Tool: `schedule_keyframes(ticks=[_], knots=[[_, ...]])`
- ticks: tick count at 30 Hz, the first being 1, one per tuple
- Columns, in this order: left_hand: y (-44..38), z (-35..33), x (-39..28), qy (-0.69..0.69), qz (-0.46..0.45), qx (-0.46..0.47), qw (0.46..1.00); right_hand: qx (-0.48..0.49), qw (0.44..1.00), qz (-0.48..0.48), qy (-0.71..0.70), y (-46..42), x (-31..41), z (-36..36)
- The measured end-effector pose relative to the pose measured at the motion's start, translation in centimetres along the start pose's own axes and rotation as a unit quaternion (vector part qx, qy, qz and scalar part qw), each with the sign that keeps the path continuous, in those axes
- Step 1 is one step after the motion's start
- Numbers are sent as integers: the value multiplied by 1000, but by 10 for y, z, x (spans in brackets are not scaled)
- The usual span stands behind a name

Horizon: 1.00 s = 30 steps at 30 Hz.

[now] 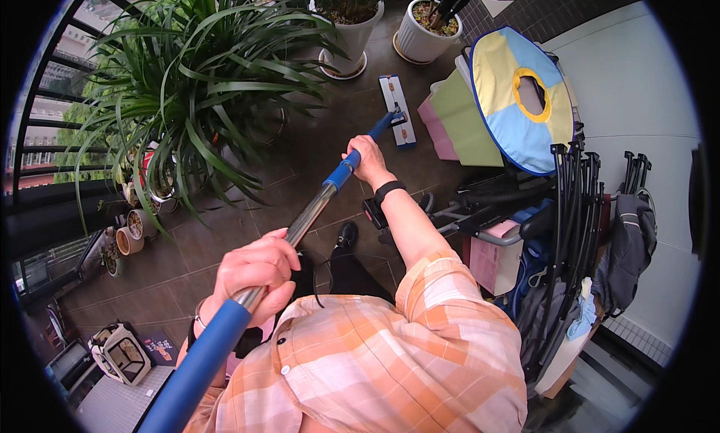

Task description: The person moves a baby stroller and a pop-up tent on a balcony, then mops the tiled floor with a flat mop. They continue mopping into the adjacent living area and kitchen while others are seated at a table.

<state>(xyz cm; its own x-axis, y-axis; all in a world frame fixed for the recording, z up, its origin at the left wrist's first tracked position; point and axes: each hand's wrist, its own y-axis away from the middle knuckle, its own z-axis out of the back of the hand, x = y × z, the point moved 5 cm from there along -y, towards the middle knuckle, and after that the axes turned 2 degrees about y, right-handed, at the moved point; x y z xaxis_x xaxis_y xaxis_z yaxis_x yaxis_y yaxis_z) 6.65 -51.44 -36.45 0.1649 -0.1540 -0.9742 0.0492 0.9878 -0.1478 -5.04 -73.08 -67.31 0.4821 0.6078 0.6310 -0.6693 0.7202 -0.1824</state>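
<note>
A flat mop's long handle [312, 214], blue and bare metal, runs from the lower left away from my body. My left hand [256, 272] is wrapped around the metal part just below the thick blue grip [194, 365]. Farther down the pole, my right hand [367, 158] grips the blue lower section, with a black band [389, 190] on that wrist. The flat mop head [397, 112], white with blue ends, lies on the dark tiled floor [225, 255] between the potted plants and the storage bins. Its pad underneath is hidden.
A long-leaved plant [208, 89] spreads over the left side near the railing [56, 123]. White pots [424, 33] stand beyond the mop head. On the right are a green bin [464, 118], a pink bin [436, 126], a blue-yellow fabric ring [489, 78] and folded black frames [568, 236].
</note>
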Motion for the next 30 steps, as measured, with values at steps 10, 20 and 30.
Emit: schedule_keyframes(ticks=[10,20,30], knots=[[54,47,-154,-116,21,41,992,108,965,122,-208,63,209,-57],[81,95,-224,36,-67,343,936,159,958,159,-176,51,213,-2],[55,56,-119,76,-100,40,991,92,989,99,-62,12,118,-16]])
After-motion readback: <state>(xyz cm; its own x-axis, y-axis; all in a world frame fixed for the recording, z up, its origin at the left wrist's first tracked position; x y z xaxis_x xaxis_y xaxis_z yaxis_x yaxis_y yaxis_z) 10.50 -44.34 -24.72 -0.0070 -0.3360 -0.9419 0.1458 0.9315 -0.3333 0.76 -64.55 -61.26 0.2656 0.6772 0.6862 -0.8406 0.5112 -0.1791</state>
